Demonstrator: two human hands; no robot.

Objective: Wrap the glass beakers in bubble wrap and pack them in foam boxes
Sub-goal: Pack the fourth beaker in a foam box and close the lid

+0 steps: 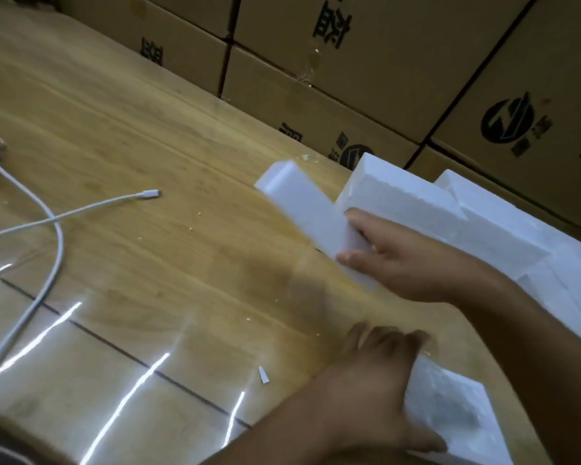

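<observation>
Clamping one end of a long white foam box (302, 209), the right hand (403, 263) holds it tilted over the wooden counter (131, 162). The left hand (379, 360) has its grip curled over another foam block (450, 411) nearer the person.

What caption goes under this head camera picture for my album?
At a wooden table, the right hand grips a foam block and the left hand holds another foam piece.

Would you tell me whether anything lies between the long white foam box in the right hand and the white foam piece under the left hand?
Nothing visible: only bare wooden table separates the long white foam box from the white foam piece.
</observation>
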